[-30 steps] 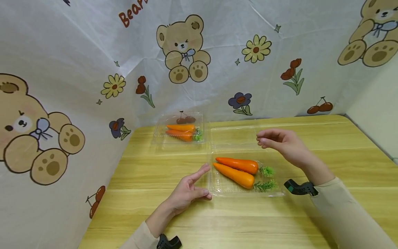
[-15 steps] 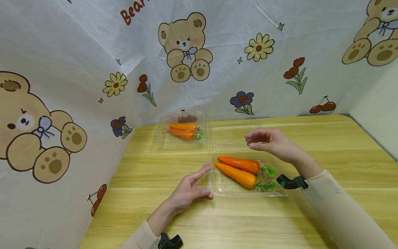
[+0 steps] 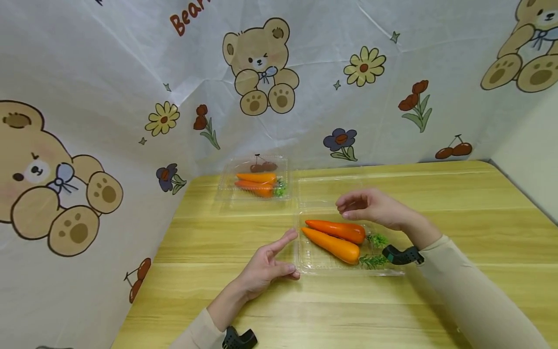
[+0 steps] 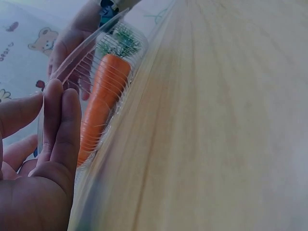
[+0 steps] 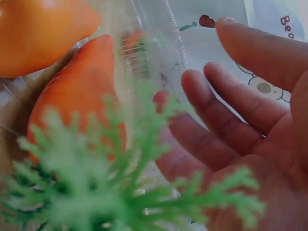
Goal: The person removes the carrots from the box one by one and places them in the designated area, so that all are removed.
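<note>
An open clear plastic box [image 3: 314, 264] lies mid-table with two orange carrots [image 3: 333, 237] side by side in it, green tops to the right. Its lid [image 3: 322, 186] lies back flat behind it. My left hand [image 3: 289, 254] rests on the table with straight fingers [image 4: 62, 120] against the box's left edge. In the left wrist view one carrot [image 4: 103, 96] shows through the clear wall. My right hand [image 3: 348, 208] hovers just above the box's back edge, fingers [image 5: 231, 120] relaxed, holding nothing. The right wrist view shows a carrot [image 5: 82, 86] and blurred green leaves [image 5: 120, 192] close by.
A second clear box [image 3: 255, 182], closed, with two carrots inside, stands at the back left against the bear-print cloth [image 3: 261, 72]. The cloth walls off the back and left. The wooden table [image 3: 479, 203] stretches to the right and front.
My right hand has moved left and down, from beyond the box's right back corner to just over its back edge. The left hand and the box have stayed put.
</note>
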`<control>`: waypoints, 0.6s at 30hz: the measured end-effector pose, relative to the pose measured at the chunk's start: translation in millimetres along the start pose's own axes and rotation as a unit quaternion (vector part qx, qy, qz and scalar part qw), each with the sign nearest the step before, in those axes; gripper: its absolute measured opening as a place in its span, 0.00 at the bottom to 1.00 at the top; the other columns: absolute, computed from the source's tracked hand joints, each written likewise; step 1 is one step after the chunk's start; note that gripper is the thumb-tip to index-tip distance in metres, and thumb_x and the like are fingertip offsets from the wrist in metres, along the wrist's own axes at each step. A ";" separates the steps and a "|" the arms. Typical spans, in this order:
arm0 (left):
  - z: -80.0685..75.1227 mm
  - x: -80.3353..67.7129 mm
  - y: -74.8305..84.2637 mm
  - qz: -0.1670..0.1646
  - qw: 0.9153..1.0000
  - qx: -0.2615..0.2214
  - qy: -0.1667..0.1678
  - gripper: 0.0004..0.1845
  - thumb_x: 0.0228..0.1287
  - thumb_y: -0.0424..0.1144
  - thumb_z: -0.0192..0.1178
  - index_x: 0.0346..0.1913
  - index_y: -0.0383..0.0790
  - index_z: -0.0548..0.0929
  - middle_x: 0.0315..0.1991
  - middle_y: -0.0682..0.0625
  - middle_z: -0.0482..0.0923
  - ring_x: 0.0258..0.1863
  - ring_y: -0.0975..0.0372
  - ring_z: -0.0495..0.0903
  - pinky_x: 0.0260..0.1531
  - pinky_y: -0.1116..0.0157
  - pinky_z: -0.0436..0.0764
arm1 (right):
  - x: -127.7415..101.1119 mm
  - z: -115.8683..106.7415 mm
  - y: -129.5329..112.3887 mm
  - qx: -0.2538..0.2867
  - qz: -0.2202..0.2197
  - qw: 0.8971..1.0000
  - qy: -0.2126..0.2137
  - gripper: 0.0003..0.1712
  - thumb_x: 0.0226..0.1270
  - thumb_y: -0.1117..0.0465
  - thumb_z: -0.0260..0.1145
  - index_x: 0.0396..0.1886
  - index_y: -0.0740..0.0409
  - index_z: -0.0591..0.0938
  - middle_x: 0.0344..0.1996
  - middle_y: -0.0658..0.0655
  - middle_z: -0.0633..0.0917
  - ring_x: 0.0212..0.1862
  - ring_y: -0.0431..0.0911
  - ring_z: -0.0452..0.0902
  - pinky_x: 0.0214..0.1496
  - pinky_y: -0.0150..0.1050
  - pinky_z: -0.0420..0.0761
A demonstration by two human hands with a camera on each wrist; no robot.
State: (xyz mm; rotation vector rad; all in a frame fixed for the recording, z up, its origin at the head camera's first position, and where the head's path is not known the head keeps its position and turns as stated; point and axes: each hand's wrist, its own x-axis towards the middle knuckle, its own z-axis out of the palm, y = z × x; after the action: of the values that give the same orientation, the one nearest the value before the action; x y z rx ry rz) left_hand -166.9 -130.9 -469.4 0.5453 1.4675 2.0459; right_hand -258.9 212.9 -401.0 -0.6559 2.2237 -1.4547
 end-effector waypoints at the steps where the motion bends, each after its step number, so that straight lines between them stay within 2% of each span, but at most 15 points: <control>1: 0.0 0.1 -0.3 0.000 1.000 -0.001 -0.001 0.45 0.68 0.22 0.62 0.82 0.38 0.53 0.86 0.45 0.33 0.38 0.63 0.90 0.49 0.67 0.90 | -0.1 0.3 0.9 -0.003 0.005 1.000 -0.003 0.23 0.71 0.62 0.70 0.61 0.68 0.79 0.57 0.73 0.82 0.58 0.58 0.81 0.58 0.32 0.87; 7: 0.7 0.7 -0.2 -0.002 1.000 -0.006 -0.001 0.44 0.68 0.22 0.62 0.82 0.38 0.53 0.86 0.46 0.33 0.38 0.63 0.90 0.49 0.66 0.90 | -0.8 1.5 5.2 -0.025 0.032 0.999 -0.018 0.26 0.71 0.61 0.70 0.63 0.70 0.79 0.59 0.68 0.84 0.61 0.58 0.81 0.59 0.34 0.87; 10: 1.2 0.7 0.5 -0.003 1.000 -0.006 0.001 0.45 0.68 0.22 0.62 0.82 0.38 0.53 0.86 0.46 0.33 0.38 0.63 0.90 0.49 0.66 0.90 | -0.7 2.4 7.3 -0.044 0.037 0.998 -0.024 0.25 0.71 0.60 0.71 0.62 0.69 0.79 0.58 0.66 0.85 0.60 0.55 0.82 0.60 0.35 0.87; 15: 1.5 0.6 0.8 -0.005 1.000 -0.006 0.000 0.45 0.68 0.22 0.63 0.82 0.37 0.52 0.86 0.46 0.33 0.38 0.63 0.90 0.48 0.67 0.90 | 0.1 4.6 11.9 -0.059 0.038 0.997 -0.043 0.24 0.70 0.60 0.71 0.61 0.69 0.81 0.56 0.62 0.86 0.57 0.52 0.83 0.61 0.40 0.87; 18: 1.4 0.5 0.3 -0.003 1.000 -0.005 -0.001 0.46 0.68 0.23 0.63 0.82 0.36 0.51 0.86 0.45 0.33 0.38 0.63 0.90 0.49 0.67 0.90 | 1.3 6.3 13.7 -0.068 0.041 0.995 -0.052 0.24 0.70 0.60 0.72 0.61 0.68 0.81 0.56 0.61 0.86 0.59 0.53 0.83 0.65 0.46 0.85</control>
State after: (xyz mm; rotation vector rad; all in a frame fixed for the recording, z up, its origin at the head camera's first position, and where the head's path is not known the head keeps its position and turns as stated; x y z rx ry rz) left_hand -166.5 -129.6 -468.7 0.5392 1.4543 2.0469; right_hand -258.6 212.3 -416.2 -0.6594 2.2543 -1.2101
